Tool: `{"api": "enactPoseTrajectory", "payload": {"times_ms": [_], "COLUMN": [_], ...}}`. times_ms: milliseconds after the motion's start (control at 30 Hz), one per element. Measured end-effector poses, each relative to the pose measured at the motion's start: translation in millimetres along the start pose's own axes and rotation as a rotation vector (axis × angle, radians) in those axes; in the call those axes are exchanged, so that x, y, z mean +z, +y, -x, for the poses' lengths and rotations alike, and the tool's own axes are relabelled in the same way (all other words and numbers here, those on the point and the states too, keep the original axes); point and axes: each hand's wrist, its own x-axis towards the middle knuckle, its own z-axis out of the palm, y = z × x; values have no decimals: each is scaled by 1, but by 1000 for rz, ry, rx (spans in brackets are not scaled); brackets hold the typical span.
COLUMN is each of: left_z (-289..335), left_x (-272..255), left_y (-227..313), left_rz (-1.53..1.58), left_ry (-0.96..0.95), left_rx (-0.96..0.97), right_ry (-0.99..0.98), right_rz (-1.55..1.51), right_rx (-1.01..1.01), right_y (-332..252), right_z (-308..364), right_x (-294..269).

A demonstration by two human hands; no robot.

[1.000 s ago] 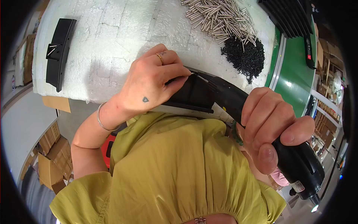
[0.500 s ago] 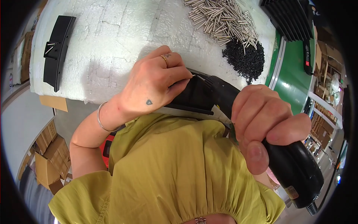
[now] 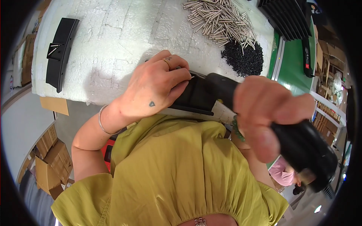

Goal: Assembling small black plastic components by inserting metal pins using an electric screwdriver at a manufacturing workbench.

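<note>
My right hand, smeared by motion, is closed round a black power screwdriver. Its nose points left at a black plastic part lying at the near edge of the white-covered table. With thumb and forefinger pinched together, my left hand rests over the left end of that part. A thin metal pin pokes out from between the fingertips, close to the screwdriver's nose. Most of the part's left end is hidden under the left hand.
Far right on the table lie a heap of silvery metal pins and a pile of small black screws. A similar curved black part sits far left. Black parts are stacked at the upper right. Another person shows behind at right.
The screwdriver has swung: its rear end is now higher and further right, its nose slightly up and left. My left hand stays almost in place.
</note>
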Motion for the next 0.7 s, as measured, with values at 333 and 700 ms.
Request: {"api": "enactPoseTrajectory", "payload": {"times_ms": [333, 700], "left_z": [-6, 38], "left_x": [-42, -167], "left_y": [12, -26], "left_rz": [-59, 571], "left_ry": [-193, 582], "left_rx": [7, -432], "right_ry": [512, 634], "right_rz": [-116, -100], "right_rx": [-265, -293], "right_y": [-14, 6], "right_z": [18, 39], "right_x": [-42, -53]}}
